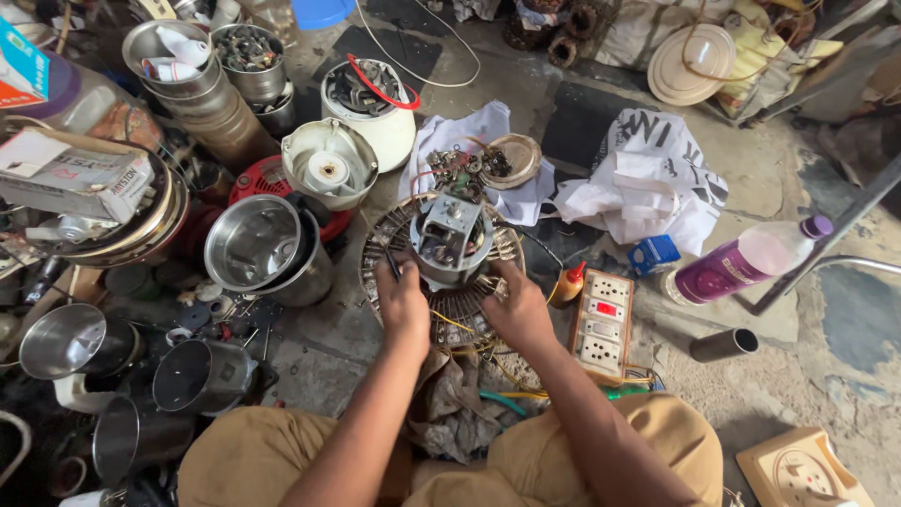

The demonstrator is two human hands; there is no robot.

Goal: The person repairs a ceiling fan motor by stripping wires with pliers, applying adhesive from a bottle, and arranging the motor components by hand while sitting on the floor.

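Fingers (pixel 392 272) of the left hand (pixel 404 302) curl down onto the left rim of a round ribbed motor base (pixel 441 310) on the floor, while the right hand (pixel 519 308) wraps its right rim, both forearms reaching forward from the knees. Between the hands a grey motor (pixel 450 240) stands upright in the base. Both palms are hidden, so the firmness of either grip cannot be told; a steel jar (pixel 258 246) lies just left, a switchboard (pixel 603 324) just right.

Silver-grey metal motor block (pixel 452 239) on a brown slotted round grille (pixel 441 310); white crumpled cloth (pixel 474 141); cream switchboard with a red switch (pixel 603 324); purple-labelled clear plastic bottle (pixel 741 263); shiny steel jar (pixel 258 246).
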